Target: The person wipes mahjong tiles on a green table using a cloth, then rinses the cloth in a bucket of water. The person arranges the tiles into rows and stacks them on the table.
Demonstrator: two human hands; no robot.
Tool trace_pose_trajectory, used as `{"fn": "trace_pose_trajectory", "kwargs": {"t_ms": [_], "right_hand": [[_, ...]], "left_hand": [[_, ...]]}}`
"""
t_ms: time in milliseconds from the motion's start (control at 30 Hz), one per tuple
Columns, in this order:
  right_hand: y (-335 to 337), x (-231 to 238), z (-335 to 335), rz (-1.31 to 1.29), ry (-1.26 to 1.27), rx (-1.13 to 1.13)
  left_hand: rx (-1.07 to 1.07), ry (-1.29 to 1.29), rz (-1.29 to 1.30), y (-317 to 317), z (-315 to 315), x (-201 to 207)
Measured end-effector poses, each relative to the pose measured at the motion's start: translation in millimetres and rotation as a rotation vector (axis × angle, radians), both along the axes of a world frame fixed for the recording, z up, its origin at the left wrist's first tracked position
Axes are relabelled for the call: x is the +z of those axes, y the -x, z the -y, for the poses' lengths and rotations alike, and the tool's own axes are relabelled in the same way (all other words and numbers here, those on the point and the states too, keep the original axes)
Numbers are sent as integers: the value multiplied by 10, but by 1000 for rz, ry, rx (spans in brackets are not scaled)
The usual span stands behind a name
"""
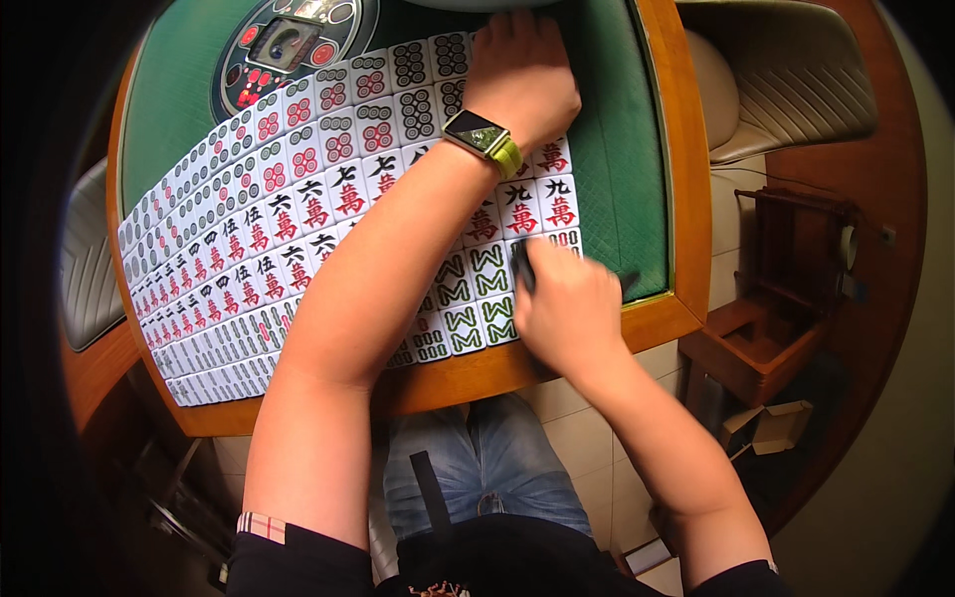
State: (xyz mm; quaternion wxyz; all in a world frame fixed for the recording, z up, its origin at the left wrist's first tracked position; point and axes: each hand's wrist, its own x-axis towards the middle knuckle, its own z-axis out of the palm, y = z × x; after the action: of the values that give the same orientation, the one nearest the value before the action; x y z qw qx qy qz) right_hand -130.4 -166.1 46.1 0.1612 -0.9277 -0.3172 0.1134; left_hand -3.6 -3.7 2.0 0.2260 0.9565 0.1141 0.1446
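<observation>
Mahjong tiles [348, 199] lie face up in several long rows, packed edge to edge into one block. My left arm, with a green-banded watch [476, 134], reaches across them. At the block's far right corner, my left hand [522, 80] rests palm down over the tiles, fingers pointing away and slightly apart; their tips are partly hidden. My right hand [569, 310] is closed beside the near right corner, next to the green-marked tiles. A slim dark object [523, 267] shows at its fingers; its kind I cannot make out.
The green-topped mahjong table [622, 169] has a raised wooden rim [686, 179]. A round centre console [288, 45] lies beyond the tiles. A padded chair [796, 80] stands at right, above a wooden box-like stand [766, 333] and a small open carton [781, 426].
</observation>
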Motion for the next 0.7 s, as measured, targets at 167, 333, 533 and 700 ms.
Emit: {"fn": "trace_pose_trajectory", "kwargs": {"t_ms": [167,333,533,700], "right_hand": [[-165,-23,-139,54,11,-26],[86,60,98,-65,28,-10],[-205,1,-186,10,45,-28],[-39,44,-3,-38,78,-12]], "left_hand": [[-43,-7,-8,-8,-4,16],[11,-39,21,-11,-30,-14],[46,-146,227,-57,10,-185],[26,-81,86,-59,34,-101]]}}
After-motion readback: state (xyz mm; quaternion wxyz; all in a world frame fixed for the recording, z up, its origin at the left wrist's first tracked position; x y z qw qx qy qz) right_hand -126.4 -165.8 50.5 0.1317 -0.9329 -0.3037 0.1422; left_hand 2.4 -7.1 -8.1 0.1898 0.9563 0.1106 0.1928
